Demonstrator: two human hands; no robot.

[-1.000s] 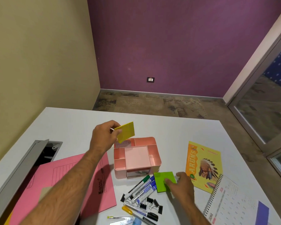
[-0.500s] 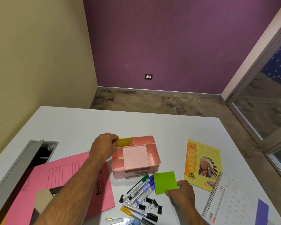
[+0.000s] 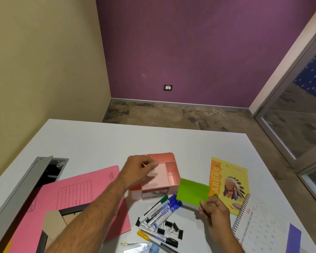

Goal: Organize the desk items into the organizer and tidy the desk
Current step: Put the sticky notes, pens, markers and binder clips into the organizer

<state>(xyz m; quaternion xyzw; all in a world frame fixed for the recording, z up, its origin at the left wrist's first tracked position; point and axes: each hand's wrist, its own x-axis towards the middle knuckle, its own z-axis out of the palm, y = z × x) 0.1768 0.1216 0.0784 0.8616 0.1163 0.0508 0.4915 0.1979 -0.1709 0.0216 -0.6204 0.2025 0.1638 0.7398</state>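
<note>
Left hand [image 3: 138,168] hovers loosely curled, grip empty, over the pink organizer [image 3: 169,172] on the white surface [image 3: 98,143]. Markers [image 3: 161,209] lie just before it. Right hand [image 3: 214,211] pinches a green sticky pad [image 3: 192,191] beside the organizer.

- The pink organizer [image 3: 171,161] sits mid-desk, compartments open upward.
- A green sticky pad [image 3: 192,191] is pinched in my right hand [image 3: 214,212], raised beside the organizer.
- Markers [image 3: 161,209] and binder clips [image 3: 169,228] lie loose before it.
</note>
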